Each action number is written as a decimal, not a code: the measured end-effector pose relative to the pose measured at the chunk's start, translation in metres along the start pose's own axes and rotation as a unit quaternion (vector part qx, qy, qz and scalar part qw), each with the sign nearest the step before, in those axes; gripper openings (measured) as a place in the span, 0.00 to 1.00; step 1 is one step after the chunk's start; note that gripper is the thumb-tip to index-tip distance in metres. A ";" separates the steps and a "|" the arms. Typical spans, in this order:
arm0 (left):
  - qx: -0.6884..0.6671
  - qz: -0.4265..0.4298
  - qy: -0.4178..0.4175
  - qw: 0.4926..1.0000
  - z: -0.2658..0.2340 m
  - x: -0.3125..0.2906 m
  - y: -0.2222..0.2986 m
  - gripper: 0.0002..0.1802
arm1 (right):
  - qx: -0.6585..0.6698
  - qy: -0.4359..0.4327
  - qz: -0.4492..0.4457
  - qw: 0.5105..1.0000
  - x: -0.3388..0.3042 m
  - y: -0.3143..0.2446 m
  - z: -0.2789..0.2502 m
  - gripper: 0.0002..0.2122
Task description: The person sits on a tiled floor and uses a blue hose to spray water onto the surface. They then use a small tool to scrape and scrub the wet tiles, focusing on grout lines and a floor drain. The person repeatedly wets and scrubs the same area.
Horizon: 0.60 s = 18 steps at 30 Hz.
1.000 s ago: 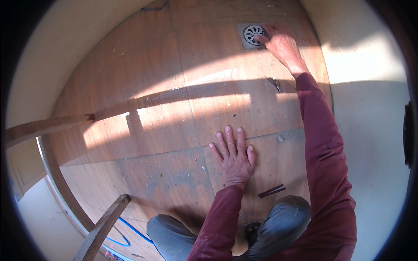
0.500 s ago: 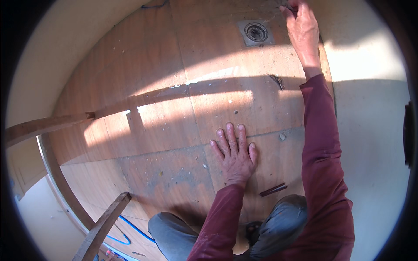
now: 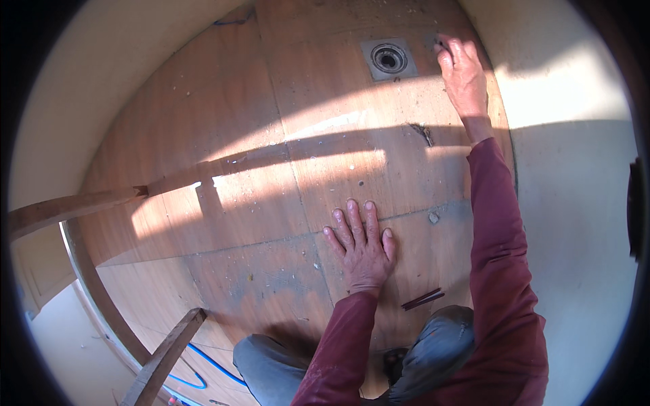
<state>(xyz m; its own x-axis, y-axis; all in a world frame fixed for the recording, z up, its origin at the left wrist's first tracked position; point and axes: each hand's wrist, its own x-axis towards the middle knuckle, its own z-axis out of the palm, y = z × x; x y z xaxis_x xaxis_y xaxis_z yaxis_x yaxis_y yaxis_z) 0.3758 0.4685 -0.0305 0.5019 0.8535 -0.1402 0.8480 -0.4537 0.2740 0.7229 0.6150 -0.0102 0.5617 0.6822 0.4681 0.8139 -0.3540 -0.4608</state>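
My left hand (image 3: pixel 365 254) lies palm down on the wood-look tile floor (image 3: pixel 237 223), fingers spread, with nothing in it. Out at the far right, close to the wall, my right hand (image 3: pixel 465 78) is low over the floor with its fingers curled together. Something small and dark shows at its fingertips, but I cannot make out what it is. Just left of that hand, a round floor drain (image 3: pixel 388 59) sits in a square metal plate. Between my two hands lie a dark scrap of debris (image 3: pixel 423 132) and a small grey lump (image 3: pixel 433 218).
Pale walls (image 3: pixel 569 189) curve round the right and far left. At the left, a wooden bar (image 3: pixel 81 206) and a wooden leg (image 3: pixel 166 355) reach in. Thin dark red strips (image 3: pixel 422 298) lie near my knee. A blue hose (image 3: pixel 217 365) runs at the lower left.
My right hand has come nearer along the right wall, from the picture's top edge to beside the drain. My left hand stays flat on the floor, and the view has shifted slightly.
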 end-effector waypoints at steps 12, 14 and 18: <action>-0.010 -0.002 -0.001 1.000 -0.003 -0.003 -0.007 0.38 | 0.318 -0.144 0.274 0.896 -0.051 -0.019 -0.072 0.18; -0.009 -0.004 -0.018 1.000 -0.006 -0.003 -0.004 0.38 | 0.298 -0.128 0.277 0.904 -0.084 -0.012 -0.095 0.15; -0.009 0.011 0.010 1.000 0.000 -0.005 0.007 0.38 | 0.394 -0.134 0.344 0.842 -0.146 0.005 -0.123 0.11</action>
<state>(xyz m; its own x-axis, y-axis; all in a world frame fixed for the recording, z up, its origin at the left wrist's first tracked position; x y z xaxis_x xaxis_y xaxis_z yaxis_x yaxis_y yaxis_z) 0.3790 0.4606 -0.0278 0.5164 0.8487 -0.1143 0.8335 -0.4675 0.2946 0.6632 0.4348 0.0122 0.7210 0.6454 -0.2522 -0.1011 -0.2622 -0.9597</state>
